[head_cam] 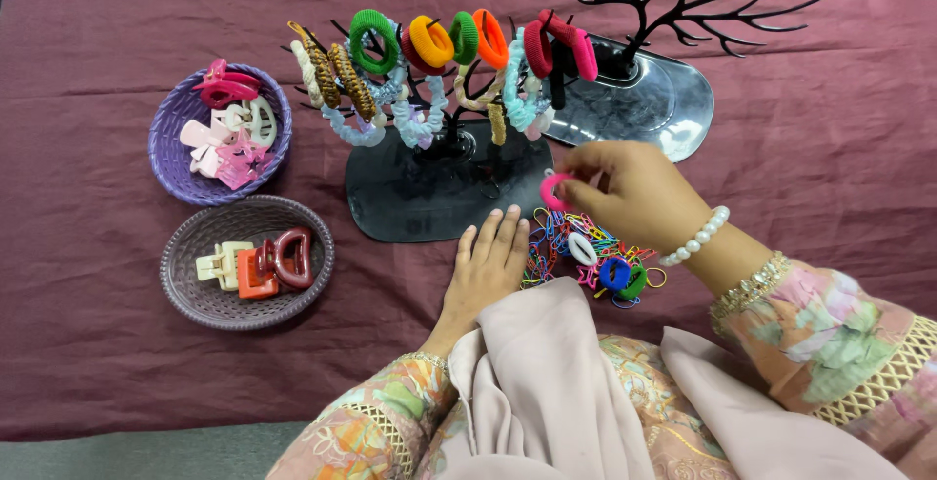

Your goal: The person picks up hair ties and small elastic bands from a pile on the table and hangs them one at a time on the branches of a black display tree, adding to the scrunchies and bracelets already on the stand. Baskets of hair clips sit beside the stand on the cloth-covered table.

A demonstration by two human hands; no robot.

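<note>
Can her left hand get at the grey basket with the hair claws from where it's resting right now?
Probably yes. The left hand lies flat on the cloth, holding nothing, and the grey basket sits to its left with only bare cloth between. The right hand, pinching a pink hair tie, is on the far side.

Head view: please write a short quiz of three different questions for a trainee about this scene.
1. True or false: the right hand holds a pink hair tie.
2. Which basket holds the brown clip? A) the light purple basket B) the dark basket
3. Fill in: the left hand lies flat on the ___.

Key
1. True.
2. B.
3. Cloth, beside the pile of small bands and in front of the loaded black stand.
</note>
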